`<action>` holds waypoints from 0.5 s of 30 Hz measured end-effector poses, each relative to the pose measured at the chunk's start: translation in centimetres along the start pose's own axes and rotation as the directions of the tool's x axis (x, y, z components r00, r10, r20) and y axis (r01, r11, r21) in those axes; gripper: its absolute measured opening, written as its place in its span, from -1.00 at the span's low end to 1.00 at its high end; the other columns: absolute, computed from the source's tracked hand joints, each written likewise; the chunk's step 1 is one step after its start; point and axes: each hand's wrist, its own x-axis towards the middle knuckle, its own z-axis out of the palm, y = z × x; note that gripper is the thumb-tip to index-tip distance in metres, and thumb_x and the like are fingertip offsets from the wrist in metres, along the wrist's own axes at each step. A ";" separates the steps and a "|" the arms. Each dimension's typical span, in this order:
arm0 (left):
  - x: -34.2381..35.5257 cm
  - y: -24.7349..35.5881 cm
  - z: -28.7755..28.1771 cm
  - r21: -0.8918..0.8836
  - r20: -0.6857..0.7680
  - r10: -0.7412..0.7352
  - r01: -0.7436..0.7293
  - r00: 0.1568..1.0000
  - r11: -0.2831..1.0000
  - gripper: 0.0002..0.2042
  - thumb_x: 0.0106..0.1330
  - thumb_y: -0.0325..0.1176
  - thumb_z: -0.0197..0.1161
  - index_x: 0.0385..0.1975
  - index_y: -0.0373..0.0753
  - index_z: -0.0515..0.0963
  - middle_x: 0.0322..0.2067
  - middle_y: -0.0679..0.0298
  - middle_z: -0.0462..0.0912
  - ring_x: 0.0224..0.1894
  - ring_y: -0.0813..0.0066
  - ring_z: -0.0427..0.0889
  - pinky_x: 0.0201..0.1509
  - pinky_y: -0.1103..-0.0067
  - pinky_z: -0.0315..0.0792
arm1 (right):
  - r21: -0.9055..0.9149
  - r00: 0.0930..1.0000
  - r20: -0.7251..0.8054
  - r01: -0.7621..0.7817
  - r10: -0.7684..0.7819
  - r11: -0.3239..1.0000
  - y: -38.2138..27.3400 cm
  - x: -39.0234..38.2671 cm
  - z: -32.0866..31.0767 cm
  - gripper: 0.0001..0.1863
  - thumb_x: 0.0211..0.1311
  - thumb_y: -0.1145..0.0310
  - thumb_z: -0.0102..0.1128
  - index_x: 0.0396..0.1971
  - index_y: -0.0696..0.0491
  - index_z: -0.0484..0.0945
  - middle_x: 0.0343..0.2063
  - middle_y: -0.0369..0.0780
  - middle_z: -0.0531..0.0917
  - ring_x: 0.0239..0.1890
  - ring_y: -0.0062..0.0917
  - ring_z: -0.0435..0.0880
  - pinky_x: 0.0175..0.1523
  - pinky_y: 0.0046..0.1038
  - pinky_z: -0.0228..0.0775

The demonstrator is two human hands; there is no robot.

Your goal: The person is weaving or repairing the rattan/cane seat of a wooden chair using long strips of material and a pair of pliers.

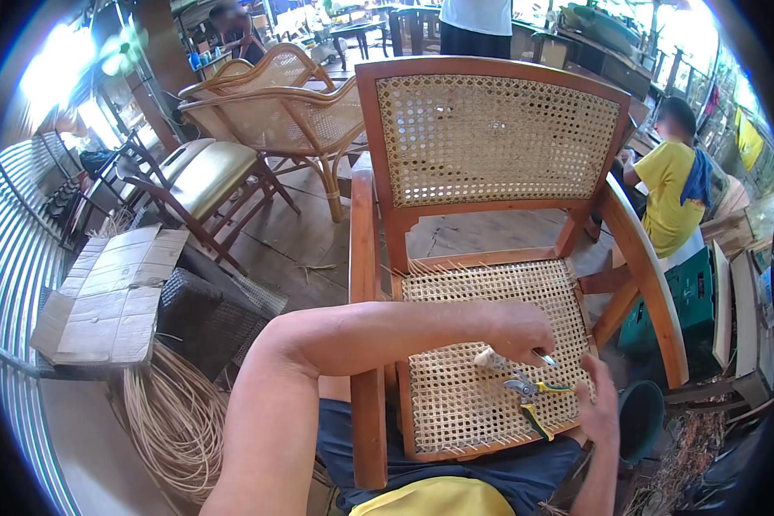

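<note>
Left hand [518, 331] fingers pinching metal tool [543, 358], right hand [600, 402] fingers loosely apart, pliers [531, 397] on cane seat [473, 387]

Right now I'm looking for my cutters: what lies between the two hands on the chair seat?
In the head view, yellow-handled pliers lie on the woven cane seat, between the left hand and the right hand.

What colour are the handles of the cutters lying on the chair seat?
The cutters have yellow-green handles with dark grips. The head view shows them best, lying on the woven cane seat.
</note>
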 end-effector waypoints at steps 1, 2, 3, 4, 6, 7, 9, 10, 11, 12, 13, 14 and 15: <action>-0.3 0.3 -0.1 -0.002 -0.002 -0.013 0.013 1.000 1.000 -0.77 0.25 -0.16 0.31 -0.36 -0.22 0.65 -0.50 0.10 0.66 -0.38 0.03 0.64 -0.31 0.23 0.48 | 0.122 0.997 0.055 0.042 -0.049 0.992 -0.8 1.0 2.2 -0.64 0.38 0.42 0.12 0.13 0.15 0.44 -0.21 -0.19 0.61 -0.10 -0.44 0.61 0.07 -0.41 0.44; -0.2 0.4 -0.1 -0.019 -0.018 -0.004 0.004 1.000 1.000 -0.77 0.24 -0.17 0.31 -0.36 -0.22 0.65 -0.51 0.09 0.65 -0.39 0.03 0.64 -0.32 0.23 0.47 | 0.126 0.997 0.063 0.044 -0.052 0.991 -2.0 1.6 3.1 -0.64 0.38 0.42 0.12 0.13 0.15 0.44 -0.21 -0.19 0.61 -0.10 -0.44 0.61 0.07 -0.41 0.44; -0.1 0.3 -0.2 -0.036 -0.035 0.005 -0.006 0.999 0.999 -0.78 0.23 -0.18 0.31 -0.37 -0.23 0.64 -0.52 0.09 0.65 -0.40 0.02 0.64 -0.32 0.23 0.47 | 0.291 0.985 0.145 -0.131 0.091 0.948 -3.0 2.2 3.9 -0.68 0.39 0.41 0.13 0.09 0.14 0.48 -0.27 -0.26 0.60 -0.20 -0.55 0.59 -0.04 -0.49 0.44; 0.0 0.0 -0.5 -0.038 -0.030 -0.008 0.007 1.000 0.999 -0.77 0.21 -0.19 0.30 -0.41 -0.25 0.63 -0.53 0.06 0.63 -0.40 0.00 0.63 -0.32 0.22 0.45 | 0.425 0.944 0.243 -0.310 0.222 0.850 -3.5 2.3 4.2 -0.73 0.41 0.40 0.14 0.05 0.13 0.51 -0.34 -0.32 0.60 -0.30 -0.66 0.56 -0.15 -0.56 0.43; 0.1 -0.5 -0.9 -0.042 -0.068 -0.036 0.033 0.997 0.999 -0.78 0.21 -0.20 0.29 -0.42 -0.26 0.63 -0.54 0.05 0.62 -0.41 -0.01 0.62 -0.32 0.22 0.45 | 0.359 0.961 0.184 -0.260 0.205 0.896 -1.0 2.6 3.8 -0.80 0.41 0.40 0.16 -0.04 0.12 0.54 -0.40 -0.37 0.58 -0.37 -0.72 0.53 -0.25 -0.61 0.38; 0.1 -0.7 -1.0 -0.042 -0.102 -0.065 0.061 0.993 0.997 -0.78 0.20 -0.21 0.29 -0.44 -0.27 0.62 -0.56 0.04 0.61 -0.42 -0.03 0.61 -0.32 0.22 0.45 | 0.292 0.976 0.123 -0.209 0.180 0.933 -0.3 2.8 3.5 -0.85 0.41 0.39 0.18 -0.13 0.12 0.56 -0.46 -0.41 0.57 -0.43 -0.79 0.50 -0.35 -0.66 0.33; 0.3 -0.6 -0.9 -0.031 -0.122 -0.088 0.084 0.989 0.996 -0.78 0.20 -0.23 0.28 -0.45 -0.28 0.62 -0.54 0.03 0.61 -0.39 -0.02 0.61 -0.30 0.22 0.45 | 0.314 0.965 0.115 -0.261 0.236 0.913 -0.2 2.4 2.9 -0.87 0.40 0.39 0.20 -0.19 0.13 0.57 -0.52 -0.42 0.54 -0.45 -0.79 0.48 -0.35 -0.66 0.32; 0.6 -0.4 -0.6 -0.021 -0.149 -0.086 0.084 0.985 0.996 -0.78 0.19 -0.23 0.29 -0.46 -0.29 0.61 -0.52 0.03 0.61 -0.36 -0.01 0.61 -0.29 0.21 0.45 | 0.303 0.960 0.123 -0.277 0.251 0.912 -0.6 2.2 2.6 -0.88 0.40 0.40 0.19 -0.18 0.12 0.56 -0.51 -0.42 0.54 -0.45 -0.78 0.48 -0.35 -0.66 0.32; 0.7 -0.2 -0.2 -0.011 -0.175 -0.085 0.084 0.981 0.996 -0.78 0.18 -0.24 0.30 -0.47 -0.30 0.60 -0.49 0.03 0.61 -0.34 -0.01 0.62 -0.27 0.21 0.44 | 0.292 0.955 0.131 -0.294 0.267 0.910 -0.9 2.0 2.6 -0.88 0.40 0.41 0.19 -0.17 0.12 0.56 -0.49 -0.42 0.54 -0.46 -0.78 0.47 -0.35 -0.66 0.32; 0.8 0.0 0.1 -0.015 -0.171 -0.081 0.080 0.982 0.997 -0.78 0.18 -0.24 0.30 -0.47 -0.30 0.60 -0.49 0.03 0.61 -0.34 -0.01 0.62 -0.27 0.21 0.44 | 0.292 0.953 0.129 -0.300 0.274 0.908 -1.1 1.9 2.9 -0.88 0.40 0.41 0.19 -0.17 0.12 0.56 -0.49 -0.42 0.54 -0.46 -0.78 0.47 -0.35 -0.66 0.32; 0.8 0.3 0.3 -0.017 -0.178 -0.051 0.049 0.983 0.999 -0.79 0.16 -0.25 0.32 -0.48 -0.30 0.59 -0.47 0.04 0.61 -0.31 0.00 0.62 -0.25 0.21 0.45 | 0.340 0.954 0.110 -0.300 0.279 0.891 -1.4 1.9 3.4 -0.88 0.40 0.41 0.18 -0.17 0.13 0.56 -0.48 -0.42 0.54 -0.47 -0.77 0.47 -0.35 -0.65 0.32; 0.9 0.6 0.4 -0.020 -0.184 -0.020 0.017 0.983 1.000 -0.79 0.15 -0.26 0.33 -0.49 -0.31 0.59 -0.45 0.04 0.62 -0.29 0.00 0.62 -0.23 0.21 0.45 | 0.388 0.954 0.091 -0.299 0.287 0.872 -1.6 2.0 3.8 -0.87 0.40 0.42 0.18 -0.16 0.14 0.56 -0.48 -0.41 0.53 -0.47 -0.76 0.47 -0.35 -0.64 0.33; 0.9 0.7 0.5 -0.027 -0.174 -0.010 0.006 0.985 1.000 -0.79 0.15 -0.26 0.33 -0.49 -0.31 0.59 -0.45 0.04 0.62 -0.29 0.00 0.62 -0.23 0.21 0.45 | 0.388 0.950 0.083 -0.309 0.300 0.868 -1.9 2.0 4.2 -0.87 0.40 0.42 0.18 -0.16 0.14 0.56 -0.48 -0.41 0.53 -0.47 -0.76 0.47 -0.35 -0.64 0.33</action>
